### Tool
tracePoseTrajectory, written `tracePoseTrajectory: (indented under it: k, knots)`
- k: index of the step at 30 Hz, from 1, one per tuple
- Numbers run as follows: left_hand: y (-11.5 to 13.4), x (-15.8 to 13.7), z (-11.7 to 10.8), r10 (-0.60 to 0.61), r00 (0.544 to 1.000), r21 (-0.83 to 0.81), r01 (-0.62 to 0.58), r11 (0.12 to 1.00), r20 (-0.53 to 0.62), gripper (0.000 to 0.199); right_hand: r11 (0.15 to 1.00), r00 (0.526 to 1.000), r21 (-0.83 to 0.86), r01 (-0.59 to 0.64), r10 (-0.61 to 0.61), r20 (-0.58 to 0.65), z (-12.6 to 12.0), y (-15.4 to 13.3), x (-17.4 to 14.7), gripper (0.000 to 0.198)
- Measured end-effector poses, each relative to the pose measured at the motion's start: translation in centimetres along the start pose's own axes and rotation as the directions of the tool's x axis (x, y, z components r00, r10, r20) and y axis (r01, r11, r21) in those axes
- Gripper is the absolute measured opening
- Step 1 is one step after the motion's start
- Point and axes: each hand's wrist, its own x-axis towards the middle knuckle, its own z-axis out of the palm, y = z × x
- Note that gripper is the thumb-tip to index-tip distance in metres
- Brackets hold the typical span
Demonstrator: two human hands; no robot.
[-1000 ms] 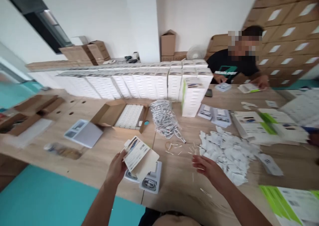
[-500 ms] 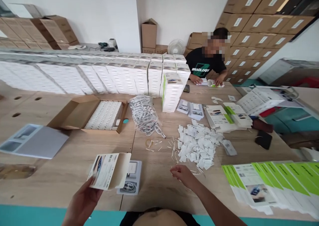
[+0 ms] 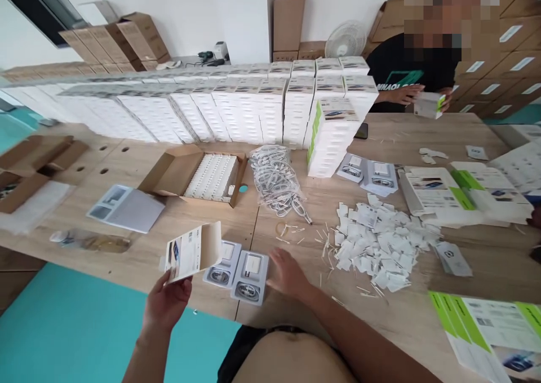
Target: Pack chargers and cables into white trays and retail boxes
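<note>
In my left hand (image 3: 169,295) is an open-ended printed carton (image 3: 188,253), pinched at its lower left and raised over the table, with its open end to the right. Just right of it, two white plastic trays lie side by side, each holding a white charger block and a coiled cable. The left tray (image 3: 220,275) is partly covered by the carton; the right tray (image 3: 248,276) shows whole. My right hand (image 3: 289,273) is at that tray's right edge, fingers loosely extended with nothing visible in them. Whether they touch the tray I cannot tell.
White slips (image 3: 380,242) are heaped to the right, with flat green-and-white cartons (image 3: 486,326) nearer me. A bag of cables (image 3: 276,177), a brown box of white pieces (image 3: 211,177) and stacked white boxes (image 3: 333,141) stand behind. Across the table a co-worker (image 3: 393,84) handles a carton.
My right hand has moved left from beside the slips to the right tray. The carton has shifted, so the left tray now shows. My view has turned left; the co-worker has lifted a carton.
</note>
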Motion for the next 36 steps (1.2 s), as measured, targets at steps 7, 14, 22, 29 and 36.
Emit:
tracePoseTrajectory:
  k: [7, 14, 22, 29, 36]
  knots:
    - [-2.4, -2.3, -1.4, -0.063, 0.997, 0.065, 0.061, 0.996, 0.037, 0.049, 0.972, 0.995, -0.221, 0.081, -0.067, 0.069, 4.0, -3.7, 1.6, 0.096]
    - [-5.3, -1.4, -1.1, -0.096, 0.988, 0.120, 0.081, 0.989, 0.118, 0.056, 0.979, 0.992, -0.196, -0.056, 0.033, -0.120, 0.1, -0.6, -1.4, 0.094]
    - [-8.2, -2.0, 2.2, -0.231, 0.950, 0.238, 0.179, 0.955, 0.212, 0.034, 0.927, 0.729, 0.248, -0.282, 0.375, -0.573, -7.5, 0.9, -2.6, 0.075]
    - [-11.3, -2.3, 4.6, -0.279, 0.908, 0.219, 0.217, 0.951, 0.313, 0.015, 0.954, 0.706, 0.119, -0.275, 0.284, -0.649, -7.5, -3.6, -0.9, 0.076]
    - [-13.2, -2.6, 6.9, -0.193, 0.896, 0.083, 0.174, 0.981, 0.401, 0.040, 0.982, 0.882, 0.118, 0.144, -0.073, -0.466, -6.2, -6.9, -2.9, 0.056]
